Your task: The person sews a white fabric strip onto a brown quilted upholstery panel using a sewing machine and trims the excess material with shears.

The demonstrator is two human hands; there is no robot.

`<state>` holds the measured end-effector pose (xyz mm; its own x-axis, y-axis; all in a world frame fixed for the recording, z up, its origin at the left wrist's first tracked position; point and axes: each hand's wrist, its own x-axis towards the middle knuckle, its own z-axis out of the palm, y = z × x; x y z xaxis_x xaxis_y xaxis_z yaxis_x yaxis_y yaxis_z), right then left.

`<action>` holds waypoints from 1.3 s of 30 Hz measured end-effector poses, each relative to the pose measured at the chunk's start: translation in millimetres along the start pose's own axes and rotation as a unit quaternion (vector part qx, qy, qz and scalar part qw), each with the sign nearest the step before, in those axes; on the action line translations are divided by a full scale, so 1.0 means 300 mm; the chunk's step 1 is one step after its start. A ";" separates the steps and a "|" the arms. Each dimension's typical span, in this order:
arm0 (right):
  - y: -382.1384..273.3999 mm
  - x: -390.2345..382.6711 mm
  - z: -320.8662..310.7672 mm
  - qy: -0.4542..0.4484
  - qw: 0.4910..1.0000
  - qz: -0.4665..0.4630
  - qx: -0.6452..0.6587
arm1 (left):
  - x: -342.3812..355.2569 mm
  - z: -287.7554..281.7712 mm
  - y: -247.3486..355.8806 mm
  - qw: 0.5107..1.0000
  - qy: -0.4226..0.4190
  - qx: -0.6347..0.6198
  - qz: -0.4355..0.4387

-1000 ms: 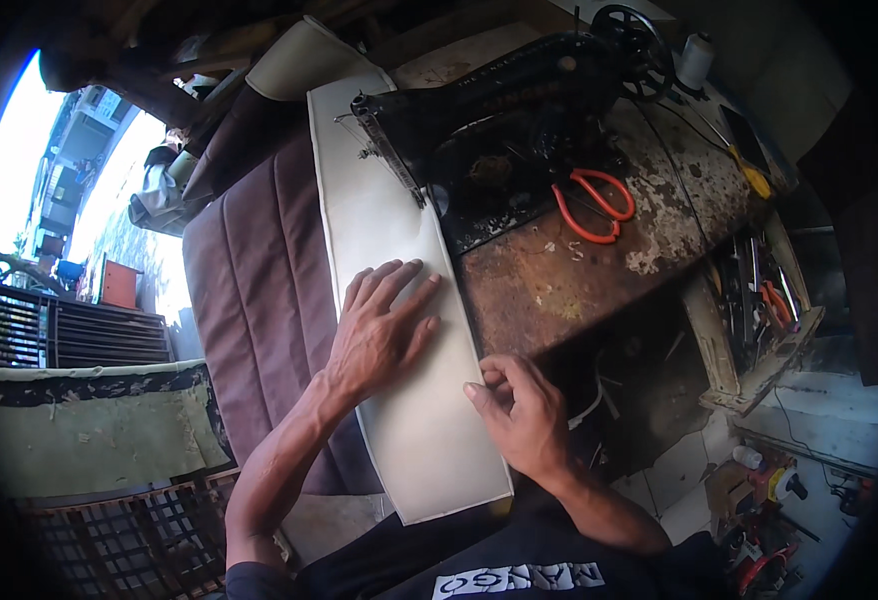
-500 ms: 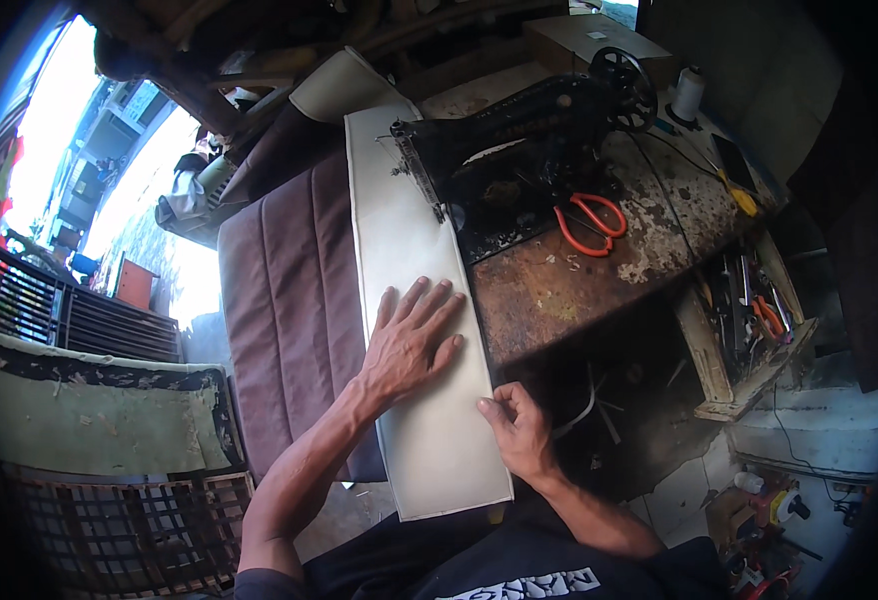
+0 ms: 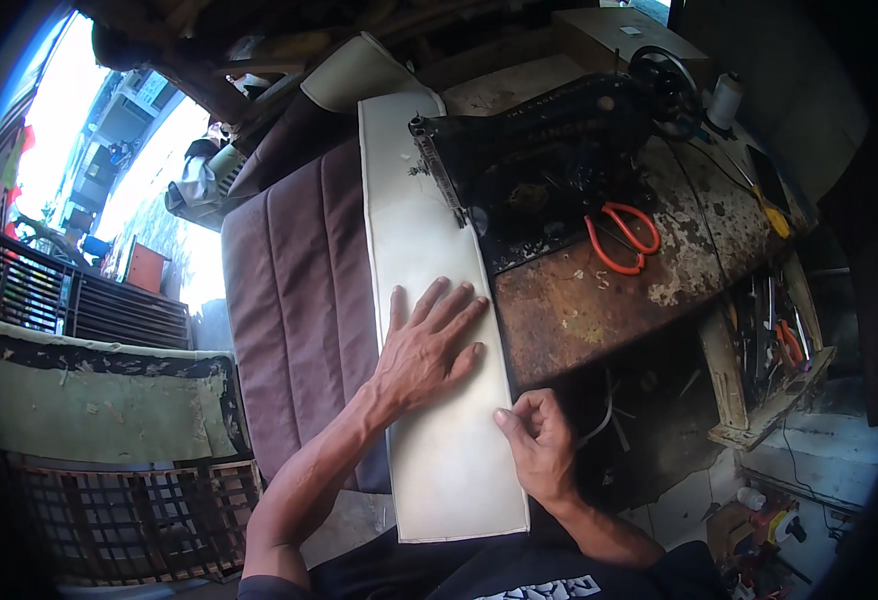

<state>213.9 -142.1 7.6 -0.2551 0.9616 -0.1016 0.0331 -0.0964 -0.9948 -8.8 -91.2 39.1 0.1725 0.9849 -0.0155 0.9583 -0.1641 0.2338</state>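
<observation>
My left hand [image 3: 431, 345] lies flat, fingers splayed, on the cream panel [image 3: 454, 485] left of the black sewing machine [image 3: 549, 165]; my right hand [image 3: 544, 450], nearer, curls closed, pinching the panel's right edge.

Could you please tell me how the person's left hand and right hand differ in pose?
The left hand lies spread, palm down on the cream panel; the right hand is curled at the panel's edge. The left hand is farther up the panel than the right hand. Both are bare.
</observation>
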 end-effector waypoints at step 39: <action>-0.130 0.311 0.043 -0.049 0.992 -0.002 -0.116 | 0.204 -0.025 -0.161 0.999 0.044 -0.003 -0.009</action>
<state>176.4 -51.9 36.7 -0.3471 0.9315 -0.1089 0.2501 -0.0200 -0.9680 -46.3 -22.5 34.0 0.1337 0.9889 0.0647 0.9599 -0.1455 0.2398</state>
